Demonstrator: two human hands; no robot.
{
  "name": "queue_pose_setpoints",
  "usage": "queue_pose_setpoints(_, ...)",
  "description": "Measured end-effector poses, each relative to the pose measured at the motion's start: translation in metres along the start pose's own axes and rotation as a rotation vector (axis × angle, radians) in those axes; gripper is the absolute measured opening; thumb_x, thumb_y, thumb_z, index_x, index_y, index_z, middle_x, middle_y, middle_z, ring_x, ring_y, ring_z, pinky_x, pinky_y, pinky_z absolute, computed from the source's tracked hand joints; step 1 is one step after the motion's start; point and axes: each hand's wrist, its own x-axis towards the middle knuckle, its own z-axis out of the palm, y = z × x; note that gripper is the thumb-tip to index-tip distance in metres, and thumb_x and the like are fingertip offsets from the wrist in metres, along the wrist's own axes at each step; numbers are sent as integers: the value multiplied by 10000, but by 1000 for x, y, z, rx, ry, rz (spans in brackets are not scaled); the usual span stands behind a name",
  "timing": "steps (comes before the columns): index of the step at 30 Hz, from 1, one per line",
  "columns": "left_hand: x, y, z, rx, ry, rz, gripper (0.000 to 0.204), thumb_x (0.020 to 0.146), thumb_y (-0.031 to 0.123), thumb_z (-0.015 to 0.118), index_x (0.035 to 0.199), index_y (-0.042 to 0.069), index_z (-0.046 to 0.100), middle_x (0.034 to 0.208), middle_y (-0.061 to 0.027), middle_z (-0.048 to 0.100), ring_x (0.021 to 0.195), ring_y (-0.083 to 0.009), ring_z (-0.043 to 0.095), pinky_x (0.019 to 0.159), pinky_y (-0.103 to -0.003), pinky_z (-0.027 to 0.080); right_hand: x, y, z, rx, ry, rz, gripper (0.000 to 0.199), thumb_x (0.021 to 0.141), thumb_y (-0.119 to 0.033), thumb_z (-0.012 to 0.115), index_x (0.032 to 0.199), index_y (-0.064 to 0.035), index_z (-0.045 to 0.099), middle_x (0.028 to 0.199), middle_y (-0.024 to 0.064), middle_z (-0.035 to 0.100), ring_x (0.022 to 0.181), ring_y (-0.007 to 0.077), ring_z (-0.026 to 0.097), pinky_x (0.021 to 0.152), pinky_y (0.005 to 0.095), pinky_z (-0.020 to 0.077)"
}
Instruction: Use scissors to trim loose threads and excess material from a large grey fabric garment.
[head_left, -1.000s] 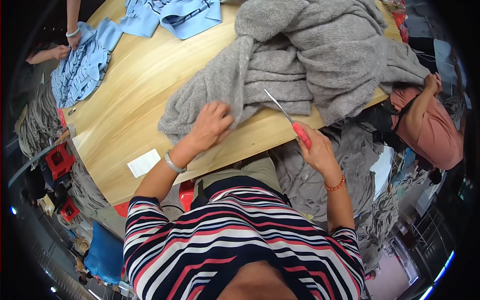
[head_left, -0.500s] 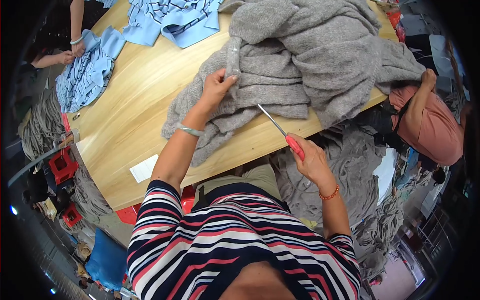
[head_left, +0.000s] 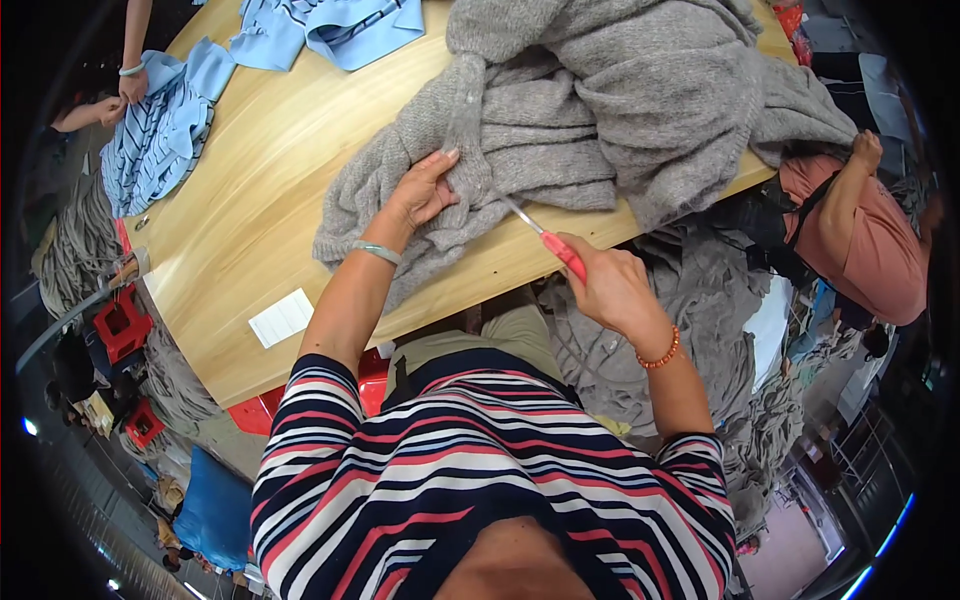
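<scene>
A bulky grey knitted garment [head_left: 665, 110] lies heaped over the wooden table [head_left: 270, 190]. My left hand [head_left: 425, 190] is closed on a fold of it near the table's front edge, thumb on top, fingers curled under. To the right, my right hand [head_left: 610, 285] grips the red handle of a slim metal tool [head_left: 563, 254], which looks like a screwdriver. Its shaft points up and left, and the tip meets the grey knit just right of my left hand, where the very end is hard to make out.
A white label sheet [head_left: 281, 318] lies at the table's front left. Blue striped garments [head_left: 160, 130] are at the far left, one under another person's hands [head_left: 130, 90]. On the right, a person in pink [head_left: 860, 240] holds the grey knit. Red stools [head_left: 122, 325] and grey knit heaps surround the table.
My left hand has moved slightly down along the grey knit. The tool in my right hand has come left, from above the table edge to the fabric beside my left hand.
</scene>
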Motion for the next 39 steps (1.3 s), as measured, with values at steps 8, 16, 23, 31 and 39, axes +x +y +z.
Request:
queue_pose_setpoints(8,-1,-4,6,-137,64,89,203,930,136,575,1098,21,586,1069,-92,644,981,-232,629,916,-404,516,-9,-1,10,-18,-115,24,313,831,-158,573,1132,-75,582,783,204,654,770,382,640,688,476,492)
queue_pose_setpoints(16,-1,-8,16,-115,153,167,204,919,109,592,1096,9,590,1076,-80,648,1012,-193,612,938,-343,498,-2,-3,15,-26,-215,-2,365,822,-223,614,1175,-138,584,820,206,654,793,394,633,708,485,497)
queue_pose_setpoints(23,1,-14,8,-64,91,159,181,911,118,603,1079,50,592,1028,-51,660,935,-180,632,803,-338,534,-12,9,33,46,42,-8,357,837,-200,611,1185,-132,568,770,210,644,712,397,629,643,472,501)
queue_pose_setpoints(31,1,-22,15,45,32,183,182,939,148,556,1105,75,577,1031,-41,660,903,-193,651,731,-381,559,15,-1,24,17,82,96,375,851,-187,587,1218,-134,538,811,229,645,789,415,622,720,494,490)
queue_pose_setpoints(39,0,-22,13,27,73,199,233,942,139,545,1162,62,552,1061,-52,651,901,-194,642,781,-369,539,10,1,22,64,28,56,346,841,-160,569,1180,-95,549,831,220,649,819,396,628,733,479,488)
